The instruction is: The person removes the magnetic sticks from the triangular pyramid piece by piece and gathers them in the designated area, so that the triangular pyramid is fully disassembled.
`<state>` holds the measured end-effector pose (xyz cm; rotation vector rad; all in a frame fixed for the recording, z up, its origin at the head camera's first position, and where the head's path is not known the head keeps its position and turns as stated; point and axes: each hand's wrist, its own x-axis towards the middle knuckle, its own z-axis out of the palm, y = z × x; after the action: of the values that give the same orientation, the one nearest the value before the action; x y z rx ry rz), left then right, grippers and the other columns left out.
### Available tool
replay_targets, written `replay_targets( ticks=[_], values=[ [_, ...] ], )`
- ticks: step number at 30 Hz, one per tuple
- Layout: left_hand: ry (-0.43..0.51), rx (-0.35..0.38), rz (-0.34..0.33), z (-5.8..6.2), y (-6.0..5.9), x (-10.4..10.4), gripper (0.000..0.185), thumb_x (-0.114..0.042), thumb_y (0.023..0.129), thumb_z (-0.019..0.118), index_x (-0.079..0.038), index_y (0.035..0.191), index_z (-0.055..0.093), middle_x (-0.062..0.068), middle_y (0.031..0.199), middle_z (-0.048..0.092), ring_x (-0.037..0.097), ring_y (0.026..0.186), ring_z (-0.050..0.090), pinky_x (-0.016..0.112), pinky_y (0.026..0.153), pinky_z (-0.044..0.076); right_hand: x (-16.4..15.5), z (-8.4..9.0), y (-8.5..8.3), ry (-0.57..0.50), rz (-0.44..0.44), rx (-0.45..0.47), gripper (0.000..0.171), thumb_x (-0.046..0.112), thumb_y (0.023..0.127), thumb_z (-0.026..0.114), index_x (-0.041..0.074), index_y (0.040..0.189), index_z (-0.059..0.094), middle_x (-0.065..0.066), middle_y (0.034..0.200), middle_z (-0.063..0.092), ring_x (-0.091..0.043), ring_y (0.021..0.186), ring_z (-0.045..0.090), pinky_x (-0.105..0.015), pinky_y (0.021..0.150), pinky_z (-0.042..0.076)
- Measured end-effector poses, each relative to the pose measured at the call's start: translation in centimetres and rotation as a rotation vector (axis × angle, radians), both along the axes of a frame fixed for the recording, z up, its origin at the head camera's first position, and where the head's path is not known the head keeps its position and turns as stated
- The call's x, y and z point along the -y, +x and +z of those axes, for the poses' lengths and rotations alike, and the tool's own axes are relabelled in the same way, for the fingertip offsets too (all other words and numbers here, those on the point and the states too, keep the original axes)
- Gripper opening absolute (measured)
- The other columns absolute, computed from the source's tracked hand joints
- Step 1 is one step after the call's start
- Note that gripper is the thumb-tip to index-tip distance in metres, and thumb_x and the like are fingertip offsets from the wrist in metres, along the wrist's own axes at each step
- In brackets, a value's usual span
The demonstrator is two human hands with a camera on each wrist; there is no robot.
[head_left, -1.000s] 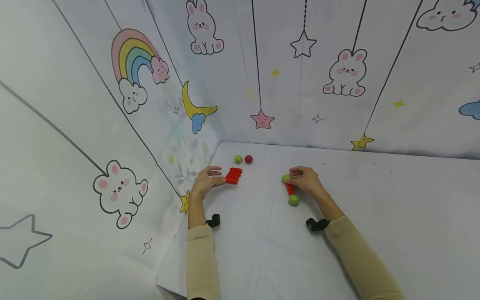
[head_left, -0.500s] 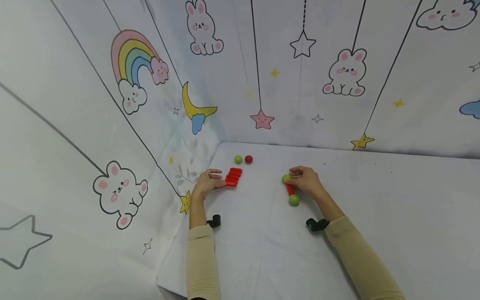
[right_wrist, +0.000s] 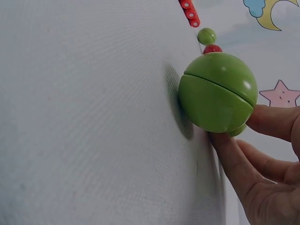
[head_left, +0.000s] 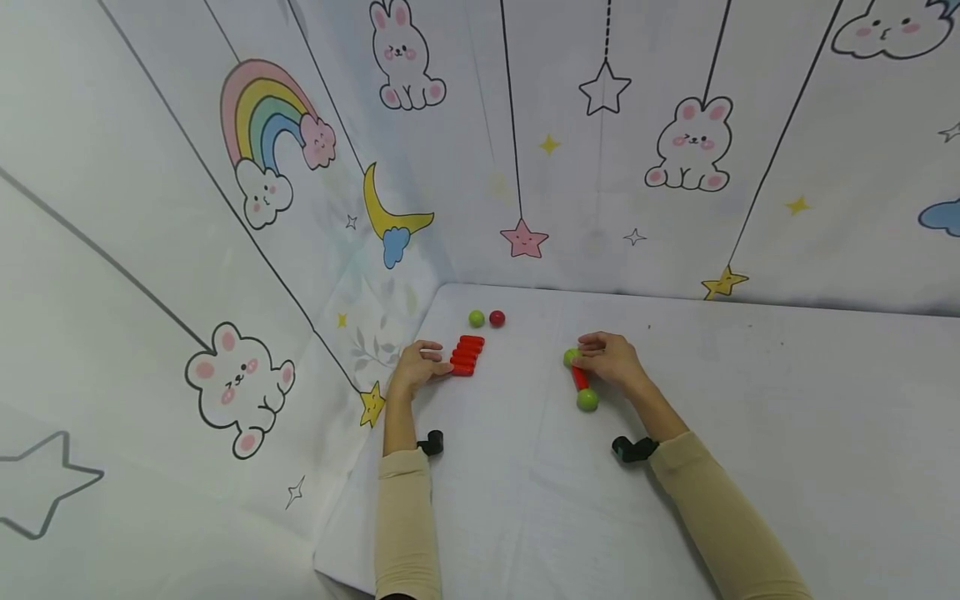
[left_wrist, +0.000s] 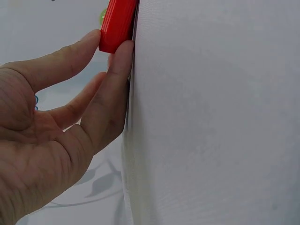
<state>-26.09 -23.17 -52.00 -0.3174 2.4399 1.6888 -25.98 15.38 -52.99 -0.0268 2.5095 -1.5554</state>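
Note:
My left hand (head_left: 415, 367) lies on the white table (head_left: 750, 417) with fairly straight fingers; the fingertips (left_wrist: 121, 52) touch the near end of a red stick (left_wrist: 118, 21). That stick belongs to a row of several red sticks (head_left: 467, 354) lying side by side. My right hand (head_left: 611, 360) grips a toy rod (head_left: 580, 379), red with a green ball at each end. Its fingers (right_wrist: 272, 123) curl round the far green ball (head_left: 571, 357). The near green ball (right_wrist: 218, 91) fills the right wrist view and rests on the table.
A loose green ball (head_left: 476, 318) and a loose red ball (head_left: 497, 318) sit near the back corner, beyond the sticks. Printed fabric walls (head_left: 187, 275) close the table at the left and back. Bare cloth stretches to the right and front.
My left hand has drawn back slightly toward me, its fingertips staying at the near end of the red sticks. The right hand and the toy rod have not moved.

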Motion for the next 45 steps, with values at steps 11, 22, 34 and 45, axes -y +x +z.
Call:
replay_targets(
  ticks=[11,22,34,45],
  values=[
    [0.064,0.032,0.039,0.1,-0.2,-0.6,0.051,0.004,0.092,0.075,0.001,0.139,0.055,0.023,0.131,0.058,0.03,0.103,0.068,0.037,0.091,0.06,-0.1,0.3,-0.1,-0.007,0.0,0.012,0.053,0.019,0.095,0.078,0.0,0.14,0.059,-0.02,0.136,0.065,-0.035,0.125,0.063,-0.046,0.103,0.053],
    [0.067,-0.008,0.041,1.8,0.0,-0.4,0.052,-0.002,0.094,0.075,0.006,0.141,0.054,0.023,0.126,0.057,0.034,0.103,0.069,0.043,0.094,0.059,-0.2,0.2,-0.3,-0.054,0.063,-0.049,0.055,0.012,0.094,0.079,0.001,0.144,0.057,-0.018,0.138,0.065,-0.034,0.125,0.064,-0.039,0.094,0.059],
    [0.092,-0.1,-0.031,4.0,-0.1,-2.6,0.045,-0.004,0.095,0.074,0.002,0.137,0.057,0.024,0.127,0.057,0.037,0.101,0.068,0.032,0.078,0.063,-0.5,1.8,0.6,0.16,0.092,-0.04,0.071,0.021,0.089,0.084,0.001,0.148,0.051,-0.023,0.143,0.059,-0.041,0.131,0.057,-0.055,0.104,0.051],
    [0.062,-0.123,-0.165,4.5,-0.4,-7.4,0.054,-0.002,0.094,0.075,0.006,0.142,0.051,0.027,0.135,0.055,0.043,0.1,0.074,0.038,0.079,0.063,-0.2,3.6,1.5,0.284,0.079,0.037,0.085,0.022,0.086,0.087,-0.001,0.154,0.041,-0.029,0.145,0.054,-0.03,0.096,0.071,-0.047,0.09,0.057]
  ],
)
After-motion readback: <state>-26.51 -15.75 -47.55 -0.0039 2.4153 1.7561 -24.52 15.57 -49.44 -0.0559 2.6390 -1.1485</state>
